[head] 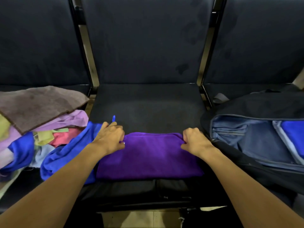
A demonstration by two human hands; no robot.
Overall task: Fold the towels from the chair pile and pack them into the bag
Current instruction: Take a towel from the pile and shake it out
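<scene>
A purple towel (149,155) lies folded on the middle chair seat (148,106). My left hand (110,137) pinches its far left corner and my right hand (195,142) pinches its far right corner. On the left chair sits the pile of towels (41,122), with a brown one on top and lilac, pink, yellow and blue ones below. A blue towel (65,155) spills from the pile towards my left arm. The open dark bag (250,142) rests on the right chair, with a folded blue towel (294,135) inside.
Three dark padded chairs stand side by side with metal frames (87,51) between them. Pale floor (141,219) shows below the seat's front edge.
</scene>
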